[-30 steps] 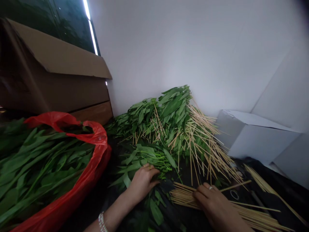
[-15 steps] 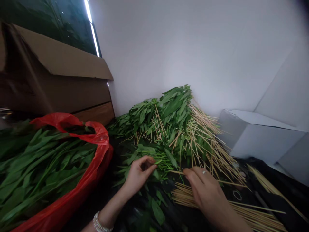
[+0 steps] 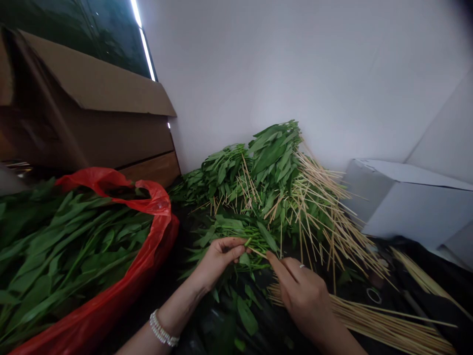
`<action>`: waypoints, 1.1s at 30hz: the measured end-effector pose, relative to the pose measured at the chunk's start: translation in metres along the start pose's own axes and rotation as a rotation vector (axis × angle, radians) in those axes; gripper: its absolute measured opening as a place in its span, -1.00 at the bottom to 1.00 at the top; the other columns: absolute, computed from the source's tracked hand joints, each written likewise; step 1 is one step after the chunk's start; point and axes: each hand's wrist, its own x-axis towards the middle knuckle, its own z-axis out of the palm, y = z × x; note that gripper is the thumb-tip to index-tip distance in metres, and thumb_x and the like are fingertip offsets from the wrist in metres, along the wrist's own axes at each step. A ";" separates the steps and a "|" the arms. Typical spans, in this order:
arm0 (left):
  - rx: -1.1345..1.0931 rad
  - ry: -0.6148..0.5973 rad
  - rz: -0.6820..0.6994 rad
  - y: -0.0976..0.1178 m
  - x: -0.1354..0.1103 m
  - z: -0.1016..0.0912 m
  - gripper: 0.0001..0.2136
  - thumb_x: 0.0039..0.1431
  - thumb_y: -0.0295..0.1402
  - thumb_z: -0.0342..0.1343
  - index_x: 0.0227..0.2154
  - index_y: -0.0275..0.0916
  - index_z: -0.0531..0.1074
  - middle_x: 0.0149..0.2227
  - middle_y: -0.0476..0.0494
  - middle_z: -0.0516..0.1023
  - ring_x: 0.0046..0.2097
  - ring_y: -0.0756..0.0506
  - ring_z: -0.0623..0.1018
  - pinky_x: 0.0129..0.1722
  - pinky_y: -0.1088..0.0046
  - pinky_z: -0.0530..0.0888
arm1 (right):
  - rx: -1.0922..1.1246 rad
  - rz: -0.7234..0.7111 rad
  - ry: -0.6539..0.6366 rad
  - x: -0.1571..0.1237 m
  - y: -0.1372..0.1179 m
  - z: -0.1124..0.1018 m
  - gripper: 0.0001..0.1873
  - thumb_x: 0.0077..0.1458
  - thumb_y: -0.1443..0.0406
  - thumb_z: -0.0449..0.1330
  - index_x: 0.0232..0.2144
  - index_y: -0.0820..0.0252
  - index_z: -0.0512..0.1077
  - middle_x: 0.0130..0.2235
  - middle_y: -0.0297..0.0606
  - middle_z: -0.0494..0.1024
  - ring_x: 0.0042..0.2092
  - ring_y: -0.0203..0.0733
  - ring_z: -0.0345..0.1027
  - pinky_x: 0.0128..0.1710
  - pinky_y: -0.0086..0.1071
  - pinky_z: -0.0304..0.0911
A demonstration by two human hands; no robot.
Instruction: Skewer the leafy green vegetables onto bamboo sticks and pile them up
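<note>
Fingers point(image 3: 235, 241) of left hand point(image 3: 216, 261) pinch green stem point(image 3: 247, 242); fingers of right hand point(image 3: 305, 293) grasp thin wooden stick point(image 3: 257, 253). Stick's tip is at stem end; whether inside, cannot tell. Both are between hands, just before small heap of leafy stalks point(image 3: 229, 224). Bundle of similar sticks point(image 3: 384, 320) lies below right hand, partly covered by it. Red plastic bag point(image 3: 161, 212) with leaves point(image 3: 74, 246) stands at left.

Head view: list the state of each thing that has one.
Left hand: pinching a green stem
Right hand: holding a thin stick, tip at the stem
Red bag: open, filled with leafy greens
Cardboard box: flap slanting outward
Sticks by right forearm: lying flat
Heaped greens: thin sticks poking out
White box: top seemingly closed
</note>
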 end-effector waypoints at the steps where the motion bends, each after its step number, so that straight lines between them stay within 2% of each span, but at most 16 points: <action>1: -0.005 0.001 -0.002 -0.001 0.000 -0.001 -0.78 -0.02 -0.29 0.31 -0.30 -0.28 0.60 -0.38 -0.13 0.63 -0.46 0.08 0.38 -0.47 0.62 0.27 | 0.000 0.001 -0.002 0.000 -0.001 0.000 -0.57 0.17 0.52 -0.06 0.07 0.34 0.32 -0.37 -0.25 0.42 -0.43 -0.31 0.23 -0.39 -0.40 0.10; 15: -0.052 -0.037 -0.058 -0.002 0.000 -0.002 -0.75 -0.02 -0.27 0.32 -0.28 -0.27 0.60 -0.38 -0.12 0.62 -0.51 0.11 0.34 -0.50 0.62 0.24 | -0.023 0.052 -0.040 -0.003 -0.003 0.006 -0.59 0.19 0.49 -0.08 0.04 0.31 0.35 -0.40 -0.28 0.40 -0.45 -0.28 0.24 -0.41 -0.38 0.10; 23: 0.034 -0.016 -0.028 0.000 -0.001 0.001 -0.73 -0.04 -0.22 0.31 -0.30 -0.28 0.61 -0.39 -0.13 0.62 -0.46 0.05 0.38 -0.46 0.59 0.28 | -0.024 0.059 -0.044 -0.003 -0.004 0.006 -0.59 0.19 0.48 -0.11 0.02 0.31 0.36 -0.39 -0.26 0.41 -0.43 -0.30 0.28 -0.41 -0.41 0.13; 33: 0.115 -0.016 -0.040 0.003 -0.002 0.005 -0.70 -0.07 -0.17 0.31 -0.33 -0.31 0.62 -0.46 -0.11 0.59 -0.51 0.06 0.34 -0.50 0.57 0.25 | -0.047 0.040 -0.030 0.000 -0.008 0.005 -0.60 0.18 0.48 -0.11 -0.02 0.35 0.40 -0.42 -0.24 0.42 -0.45 -0.32 0.31 -0.43 -0.43 0.18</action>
